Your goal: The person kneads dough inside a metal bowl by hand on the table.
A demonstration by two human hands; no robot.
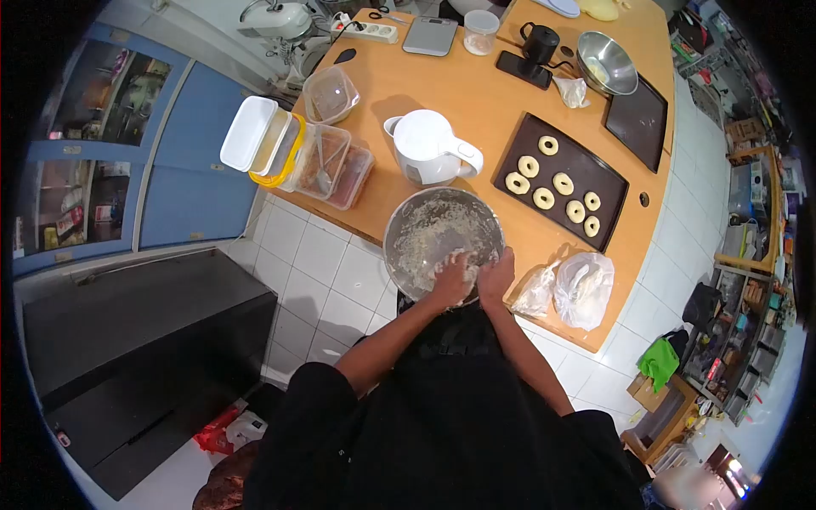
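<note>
A metal mixing bowl (393, 223) stands at the near edge of the table, with crumbly, sticky dough (438, 225) smeared over its bottom and sides. My left hand (454, 279) reaches into the bowl, its dough-coated fingers bent into the mixture. At the bowl's right side my right hand (495, 277) grips the rim. Just behind the bowl stands a white pitcher-like container (422, 140) with a handle.
To the right lies a dark baking tray (529, 136) with several dough rings. Plastic bags (584, 291) sit at the near right corner. Stacked plastic containers (323, 161) crowd the left edge. Farther back are a kitchen scale (430, 36), a black kettle (539, 42) and another metal bowl (608, 61).
</note>
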